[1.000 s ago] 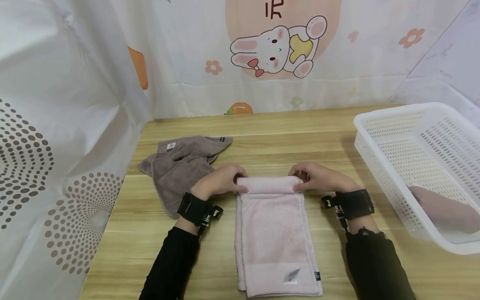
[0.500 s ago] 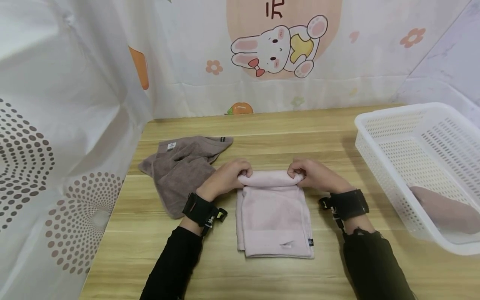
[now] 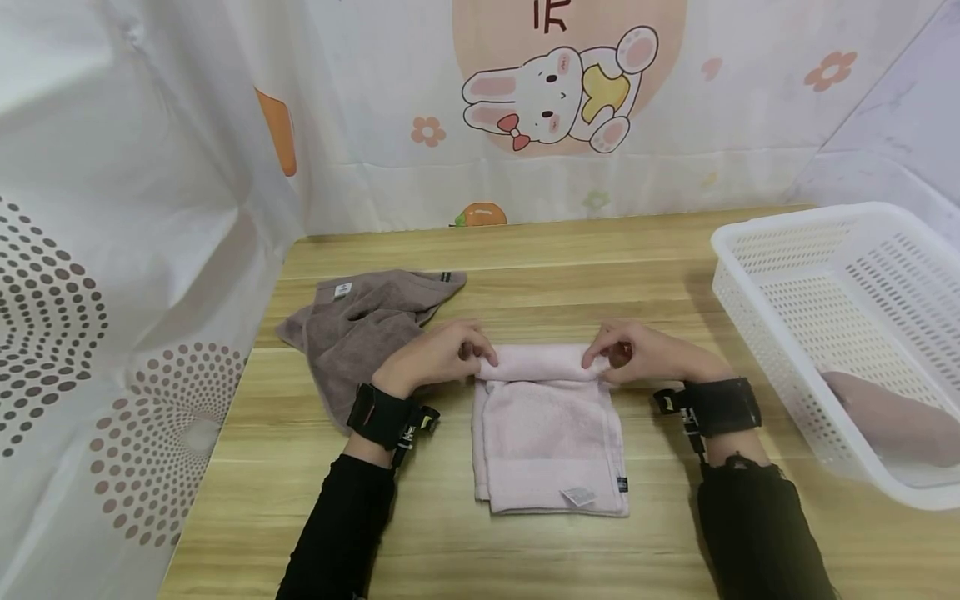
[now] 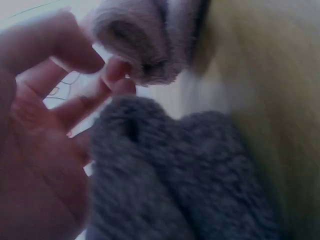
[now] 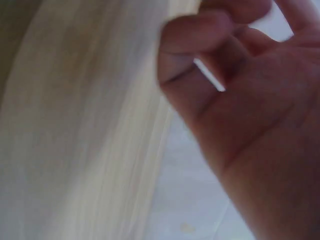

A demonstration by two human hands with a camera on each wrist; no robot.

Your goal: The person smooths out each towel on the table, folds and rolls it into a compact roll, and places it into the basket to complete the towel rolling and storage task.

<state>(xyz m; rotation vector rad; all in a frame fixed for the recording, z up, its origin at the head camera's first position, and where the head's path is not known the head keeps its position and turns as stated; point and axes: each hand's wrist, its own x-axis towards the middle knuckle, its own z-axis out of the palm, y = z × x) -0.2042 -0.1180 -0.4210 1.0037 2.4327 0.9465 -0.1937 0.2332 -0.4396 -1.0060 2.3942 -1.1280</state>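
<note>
A pink towel (image 3: 555, 433) lies lengthwise on the table, its far end rolled up and its near part flat, with a small white label showing. My left hand (image 3: 435, 358) holds the left end of the roll, fingertips on its top. At the right end, my right hand (image 3: 648, 354) pinches the roll between thumb and fingers. The left wrist view shows the roll's spiral end (image 4: 135, 40) right by the curled fingers. Only the bent fingers and palm of the right hand (image 5: 235, 95) appear in the right wrist view; the towel is out of sight there.
A crumpled brown towel (image 3: 367, 325) lies to the left, partly behind my left hand. On the right stands a white perforated basket (image 3: 757, 333) with a rolled brownish-pink cloth (image 3: 892, 421) inside. A printed curtain (image 3: 360, 100) hangs behind the table (image 3: 600, 250).
The towel's near edge has been drawn away from me and its flat part is shorter. Both hands first curled over the roll, then shifted outward to its ends.
</note>
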